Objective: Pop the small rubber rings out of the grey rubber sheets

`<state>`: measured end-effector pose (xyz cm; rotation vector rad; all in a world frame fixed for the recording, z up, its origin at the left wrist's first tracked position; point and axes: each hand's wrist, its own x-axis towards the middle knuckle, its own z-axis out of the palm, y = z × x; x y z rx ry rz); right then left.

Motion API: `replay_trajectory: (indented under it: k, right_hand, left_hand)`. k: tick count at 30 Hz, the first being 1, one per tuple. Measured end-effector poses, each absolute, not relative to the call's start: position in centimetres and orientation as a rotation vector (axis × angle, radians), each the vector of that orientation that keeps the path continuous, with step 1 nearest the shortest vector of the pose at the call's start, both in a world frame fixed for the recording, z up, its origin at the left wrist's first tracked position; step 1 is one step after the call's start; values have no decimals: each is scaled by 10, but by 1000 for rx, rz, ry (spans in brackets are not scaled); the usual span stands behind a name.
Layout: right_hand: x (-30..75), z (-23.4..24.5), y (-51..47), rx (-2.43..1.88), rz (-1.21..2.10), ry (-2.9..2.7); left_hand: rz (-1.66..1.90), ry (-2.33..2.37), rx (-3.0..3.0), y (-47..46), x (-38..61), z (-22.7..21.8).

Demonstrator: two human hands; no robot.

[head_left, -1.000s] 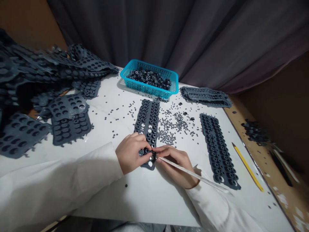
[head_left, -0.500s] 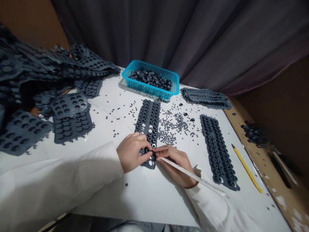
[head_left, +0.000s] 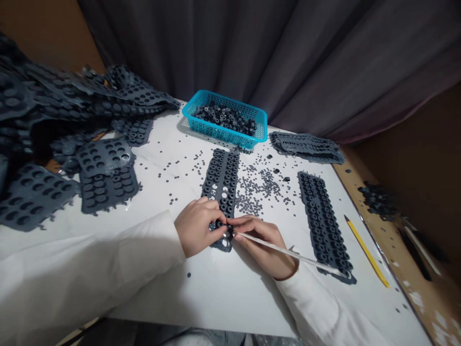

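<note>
The dark gray rubber strip (head_left: 227, 182) is lying lengthwise on the white counter (head_left: 234, 298), right between the hands, its far end close to the blue basket (head_left: 216, 132). It's got rows of raised rings down both sides with a smooth band in the middle. A few spots are punched clean through and the white shows, some mid-strip, some at the near end.

On my feed the left hand (head_left: 200, 226) comes in palm down over the near part, thumb and index pinched on the strip's rings. The right hand (head_left: 270, 254) sits just beside it, its grip closed on a thin white stick (head_left: 288, 252) that slants back over the wrist. Fingertips almost meet, so I can't make out what the stick's tip is touching.

Tiny dark discs (head_left: 270, 182) are scattered all over, thickest right of the strip. Small rubber rings (head_left: 223, 117) sit in the basket. Over to the right there's a second strip (head_left: 324, 221), with a yellow pencil (head_left: 367, 251) beside it and a stack of sheets (head_left: 308, 147) farther back. A big heap of rubber sheets (head_left: 72, 105) crowds the left side.
</note>
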<state>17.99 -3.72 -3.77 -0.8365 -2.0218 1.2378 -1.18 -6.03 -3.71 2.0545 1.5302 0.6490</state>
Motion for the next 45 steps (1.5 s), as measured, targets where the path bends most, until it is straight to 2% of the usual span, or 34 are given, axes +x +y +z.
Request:
replay_trajectory:
  k: [26, 33, 38, 45]
  right_hand:
    - [183, -43, -32, -569, 959, -2239]
    - [181, -36, -38, -787, 997, -2084]
    - [184, -36, -35, -985, 1101, -1844]
    - [184, -33, -30, -1059, 1183, -1659]
  left_hand:
    - [674, 1540, 2058, -61, -11, -37]
    - [670, 1539, 2062, -63, -10, -34]
    - [747, 1491, 1937, -62, -16, -14]
    - [914, 1486, 1639, 36, -44, 16]
